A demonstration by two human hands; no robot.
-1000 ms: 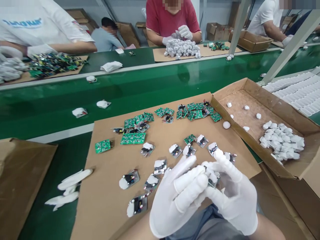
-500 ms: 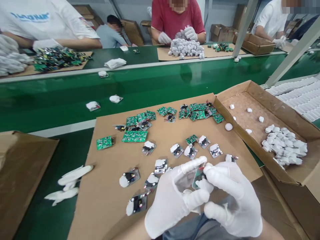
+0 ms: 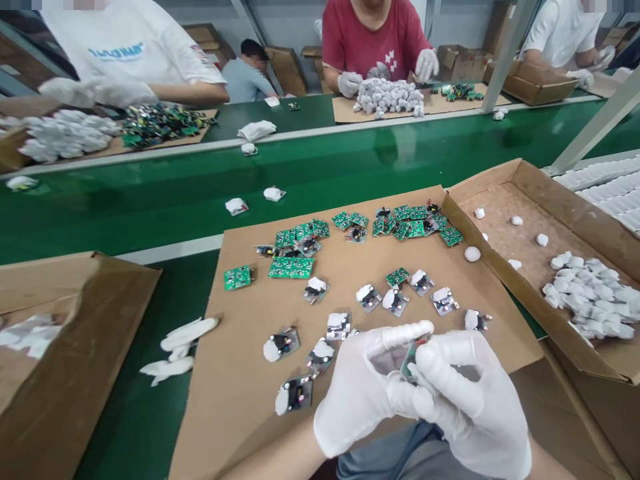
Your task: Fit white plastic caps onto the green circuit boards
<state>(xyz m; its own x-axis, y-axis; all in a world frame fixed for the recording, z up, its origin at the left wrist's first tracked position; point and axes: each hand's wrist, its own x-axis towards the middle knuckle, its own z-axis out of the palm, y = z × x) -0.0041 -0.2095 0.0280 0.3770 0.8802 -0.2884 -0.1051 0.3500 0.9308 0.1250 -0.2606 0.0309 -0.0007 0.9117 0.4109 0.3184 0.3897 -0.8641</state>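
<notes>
Both my hands wear white gloves and meet low in the middle of the view. My left hand and my right hand pinch one small circuit board between the fingertips; most of it is hidden by the fingers. Just beyond them, on a brown cardboard sheet, lie several small boards fitted with white pieces. Farther back on the sheet sit bare green circuit boards in loose clusters.
A cardboard box to the right holds a pile of small white parts. An open cardboard box stands at the left, with spare white gloves beside it. A green conveyor belt carries small parts; other people work across it.
My hands have turned the small board up on edge between the fingertips. The view has shifted left, so the sheet and boxes sit farther right. Parts on the belt have moved rightward.
</notes>
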